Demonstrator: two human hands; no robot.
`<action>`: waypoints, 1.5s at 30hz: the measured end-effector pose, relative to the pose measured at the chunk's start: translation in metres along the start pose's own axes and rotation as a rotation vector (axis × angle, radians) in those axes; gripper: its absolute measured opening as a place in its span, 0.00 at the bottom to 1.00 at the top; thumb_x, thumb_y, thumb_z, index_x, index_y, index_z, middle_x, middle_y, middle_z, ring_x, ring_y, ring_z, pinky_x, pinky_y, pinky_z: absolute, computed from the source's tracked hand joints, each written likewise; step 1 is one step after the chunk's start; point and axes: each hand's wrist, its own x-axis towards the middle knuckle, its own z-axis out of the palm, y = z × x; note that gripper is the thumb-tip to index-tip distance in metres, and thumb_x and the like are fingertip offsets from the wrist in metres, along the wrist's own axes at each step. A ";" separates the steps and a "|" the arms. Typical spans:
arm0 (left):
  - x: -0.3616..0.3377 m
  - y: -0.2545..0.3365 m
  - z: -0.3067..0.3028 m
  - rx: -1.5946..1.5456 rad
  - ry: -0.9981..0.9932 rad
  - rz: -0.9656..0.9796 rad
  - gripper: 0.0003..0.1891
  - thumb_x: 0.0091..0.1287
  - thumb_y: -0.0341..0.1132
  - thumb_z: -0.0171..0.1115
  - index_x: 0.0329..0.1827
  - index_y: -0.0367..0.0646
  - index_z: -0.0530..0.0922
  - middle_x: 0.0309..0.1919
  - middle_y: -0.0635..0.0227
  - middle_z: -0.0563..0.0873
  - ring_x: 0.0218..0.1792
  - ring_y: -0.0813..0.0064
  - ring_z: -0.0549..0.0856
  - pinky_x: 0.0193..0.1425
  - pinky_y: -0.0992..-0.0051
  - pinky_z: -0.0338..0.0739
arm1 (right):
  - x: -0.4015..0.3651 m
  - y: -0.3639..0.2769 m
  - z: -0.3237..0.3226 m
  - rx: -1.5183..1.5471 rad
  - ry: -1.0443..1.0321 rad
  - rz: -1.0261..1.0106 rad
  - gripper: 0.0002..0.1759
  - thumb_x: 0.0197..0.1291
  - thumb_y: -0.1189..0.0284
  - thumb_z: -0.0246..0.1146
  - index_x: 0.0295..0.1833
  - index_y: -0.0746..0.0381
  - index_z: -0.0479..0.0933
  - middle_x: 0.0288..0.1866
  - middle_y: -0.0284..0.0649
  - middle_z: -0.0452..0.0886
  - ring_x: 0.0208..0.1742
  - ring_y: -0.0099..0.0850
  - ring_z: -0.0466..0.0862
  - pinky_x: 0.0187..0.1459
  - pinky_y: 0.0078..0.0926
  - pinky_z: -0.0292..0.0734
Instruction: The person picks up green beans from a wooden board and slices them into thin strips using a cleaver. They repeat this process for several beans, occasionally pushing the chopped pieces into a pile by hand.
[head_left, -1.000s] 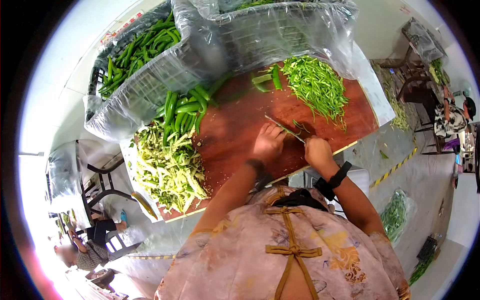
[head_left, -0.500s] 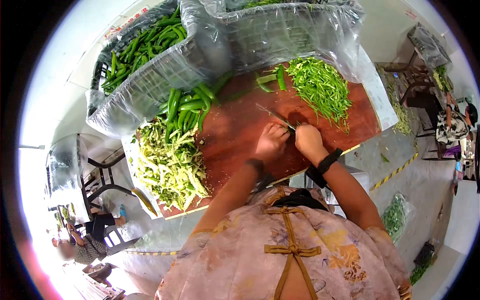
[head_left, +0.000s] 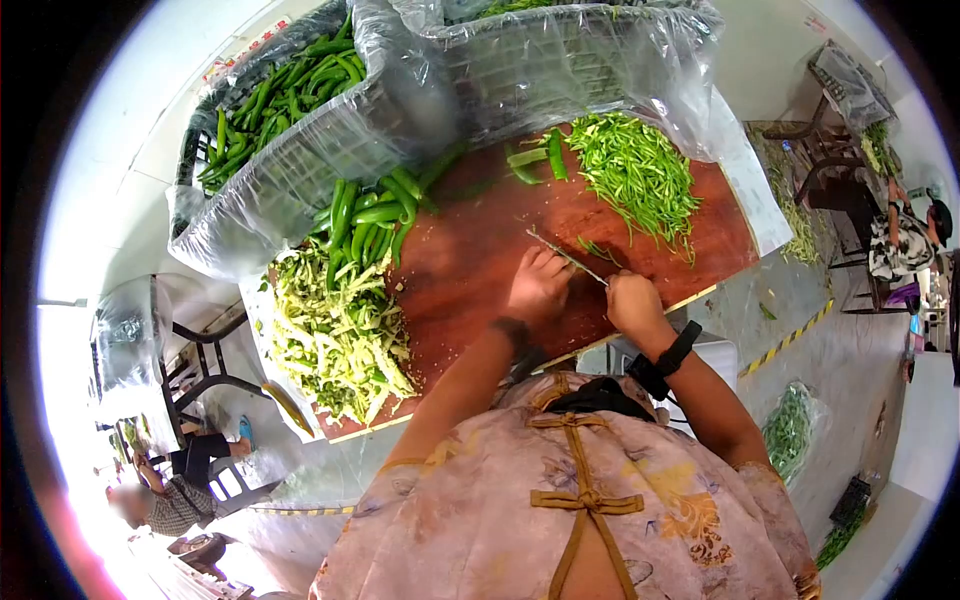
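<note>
My right hand (head_left: 637,303) is closed around the handle of a knife (head_left: 566,257), whose thin blade points up and to the left over the reddish-brown board (head_left: 470,290). Just left of the blade, my left hand (head_left: 540,284) rests on the board with curled fingers; whatever lies under them is hidden. A few thin green shreds (head_left: 597,248) lie beside the blade. Beyond them is a heap of sliced green pepper (head_left: 635,170), with larger pepper pieces (head_left: 556,156) at its left. Whole green peppers (head_left: 375,215) sit at the board's left, above a pile of pale seedy cores (head_left: 335,335).
Plastic-lined crates stand along the far edge: one with green peppers (head_left: 285,100), another crate (head_left: 580,65) beside it. A seated person (head_left: 175,490) is at lower left, another person (head_left: 905,240) at far right. A bag of greens (head_left: 790,435) lies on the floor.
My right hand has moved slightly right and down with the knife, drawing the blade away from my left fingers. Green shreds now show beside the blade. My left hand has hardly moved.
</note>
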 end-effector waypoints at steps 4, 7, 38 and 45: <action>-0.001 -0.001 -0.001 0.000 0.031 0.004 0.20 0.47 0.28 0.60 0.47 0.42 0.78 0.43 0.66 0.79 0.52 0.64 0.75 0.63 0.58 0.63 | 0.004 -0.005 -0.001 0.001 0.074 -0.046 0.06 0.46 0.77 0.55 0.21 0.65 0.75 0.23 0.52 0.77 0.27 0.51 0.79 0.31 0.46 0.76; -0.001 -0.002 -0.001 -0.022 0.062 0.018 0.20 0.46 0.28 0.60 0.47 0.41 0.78 0.43 0.66 0.79 0.52 0.64 0.75 0.63 0.59 0.63 | 0.012 -0.009 -0.001 -0.037 -0.002 -0.075 0.05 0.48 0.78 0.56 0.24 0.67 0.76 0.28 0.53 0.77 0.29 0.52 0.79 0.32 0.45 0.76; -0.005 0.000 -0.010 0.027 0.028 0.035 0.18 0.50 0.29 0.58 0.46 0.42 0.78 0.45 0.66 0.79 0.53 0.64 0.75 0.63 0.60 0.64 | 0.030 -0.018 0.006 -0.062 -0.007 -0.047 0.08 0.52 0.76 0.55 0.25 0.66 0.76 0.26 0.54 0.78 0.29 0.51 0.79 0.32 0.45 0.75; -0.008 -0.007 -0.001 0.001 0.038 0.042 0.17 0.49 0.29 0.59 0.45 0.40 0.78 0.45 0.65 0.79 0.53 0.63 0.75 0.63 0.61 0.64 | 0.046 -0.011 0.010 -0.004 0.053 0.005 0.11 0.54 0.70 0.59 0.25 0.67 0.77 0.27 0.53 0.78 0.30 0.53 0.79 0.33 0.47 0.74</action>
